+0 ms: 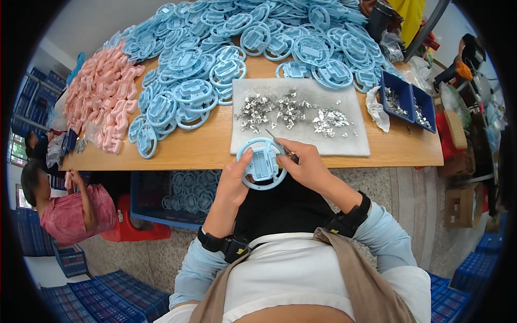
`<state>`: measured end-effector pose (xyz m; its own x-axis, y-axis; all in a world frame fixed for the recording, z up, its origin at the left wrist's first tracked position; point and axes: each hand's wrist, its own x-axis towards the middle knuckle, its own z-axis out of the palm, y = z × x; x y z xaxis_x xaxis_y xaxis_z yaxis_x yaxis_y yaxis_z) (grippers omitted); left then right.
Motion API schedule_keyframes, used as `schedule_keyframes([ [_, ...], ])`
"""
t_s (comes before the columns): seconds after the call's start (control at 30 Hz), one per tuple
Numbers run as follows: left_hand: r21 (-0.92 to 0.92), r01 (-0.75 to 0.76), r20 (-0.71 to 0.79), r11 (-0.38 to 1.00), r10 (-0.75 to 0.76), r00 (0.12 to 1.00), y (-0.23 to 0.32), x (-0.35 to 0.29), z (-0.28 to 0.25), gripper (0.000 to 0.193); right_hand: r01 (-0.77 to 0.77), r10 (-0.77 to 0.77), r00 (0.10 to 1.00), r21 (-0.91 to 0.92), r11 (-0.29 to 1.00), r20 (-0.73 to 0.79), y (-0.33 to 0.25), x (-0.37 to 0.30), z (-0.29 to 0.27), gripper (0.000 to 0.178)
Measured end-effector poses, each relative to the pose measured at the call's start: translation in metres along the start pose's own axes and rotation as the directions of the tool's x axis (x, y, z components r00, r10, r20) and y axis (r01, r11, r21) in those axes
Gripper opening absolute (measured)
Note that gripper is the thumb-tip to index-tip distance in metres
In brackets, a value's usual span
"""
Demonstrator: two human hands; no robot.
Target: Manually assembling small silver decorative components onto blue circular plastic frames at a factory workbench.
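Observation:
My left hand (232, 177) is closed on a light blue plastic toy steering wheel (264, 164), thumb on its left rim. The wheel's rectangular recess faces up, just off the table's front edge. Between the fingers of my right hand (309, 167) are slim pointed metal tweezers (280, 145), tip toward the far left. That hand is also at the wheel's right rim; whether it grips the rim is hard to tell. Just beyond lies a pale foam mat (301, 144) bearing small shiny metal pieces (329, 121) in several loose heaps.
Blue wheels (186, 60) pile high across the wooden table's (401, 151) back and left, beside pink plastic parts (105, 91). Dark blue bins (397, 97) with metal pieces stand right. Below the table is a crate of wheels (188, 191). A person (75, 210) sits left.

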<state>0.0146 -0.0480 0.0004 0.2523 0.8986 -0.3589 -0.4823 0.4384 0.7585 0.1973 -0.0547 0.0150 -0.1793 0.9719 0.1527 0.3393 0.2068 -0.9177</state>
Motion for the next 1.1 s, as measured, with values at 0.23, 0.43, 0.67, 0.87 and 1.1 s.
schedule_keyframes([
  [0.23,0.029,-0.063,-0.028,0.998,0.064,0.998,0.004,0.004,0.001,0.026,-0.07,0.067,0.995,0.043,0.997,0.068,0.004,0.006,-0.007,0.025],
  [0.43,0.08,-0.146,-0.088,0.986,0.153,0.984,0.003,0.009,-0.001,0.026,0.078,-0.107,0.993,-0.372,0.925,-0.057,0.029,0.06,-0.012,0.017],
  [0.67,0.036,-0.111,-0.106,0.993,0.114,0.988,0.001,0.017,-0.005,0.027,0.164,-0.164,0.985,-0.606,0.778,0.056,0.039,0.074,-0.002,0.01],
  [0.87,0.006,-0.085,-0.091,0.996,0.085,0.992,0.0,0.02,0.0,0.026,0.151,-0.155,0.988,-0.221,0.964,-0.003,0.001,0.057,-0.013,0.011],
  [1.1,0.092,-0.083,-0.046,0.992,0.087,0.995,0.002,0.024,0.006,0.023,0.455,-0.477,0.879,-0.28,0.845,-0.009,0.005,0.046,0.001,0.013],
])
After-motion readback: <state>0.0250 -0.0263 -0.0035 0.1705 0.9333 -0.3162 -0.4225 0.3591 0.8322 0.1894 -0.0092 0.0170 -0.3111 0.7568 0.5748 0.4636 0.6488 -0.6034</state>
